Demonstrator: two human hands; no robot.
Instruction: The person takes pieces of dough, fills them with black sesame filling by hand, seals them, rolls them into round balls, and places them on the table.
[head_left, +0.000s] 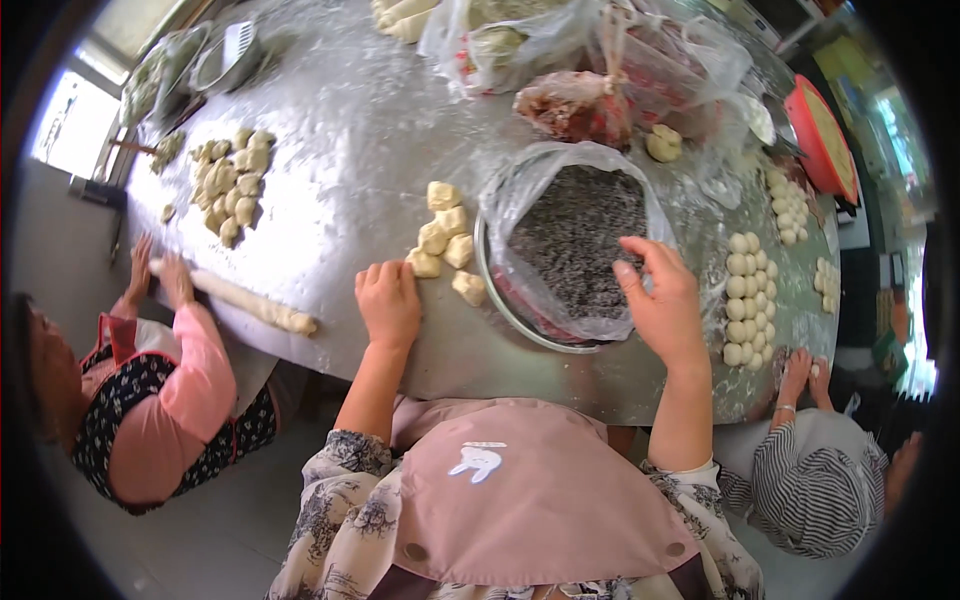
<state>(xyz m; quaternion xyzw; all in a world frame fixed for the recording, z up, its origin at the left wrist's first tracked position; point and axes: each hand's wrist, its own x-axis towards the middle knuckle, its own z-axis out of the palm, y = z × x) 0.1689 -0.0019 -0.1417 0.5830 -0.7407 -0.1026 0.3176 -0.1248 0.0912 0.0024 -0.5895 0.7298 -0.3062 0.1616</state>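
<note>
My left hand rests on the metal tabletop with its fingers curled under; whether anything is inside is hidden. Just beyond and right of it lie several dough pieces, one nearly touching the knuckles. A round metal bowl stands before me, lined with a clear plastic bag and filled with dark, crumbly filling. Over the bowl's right side hovers my right hand, thumb and forefinger apart, with nothing visible between them.
At left, a person's hands press a dough roll near a dough heap. Rows of dough balls lie at right by another person's hands. Plastic bags and a red basin stand farther back.
</note>
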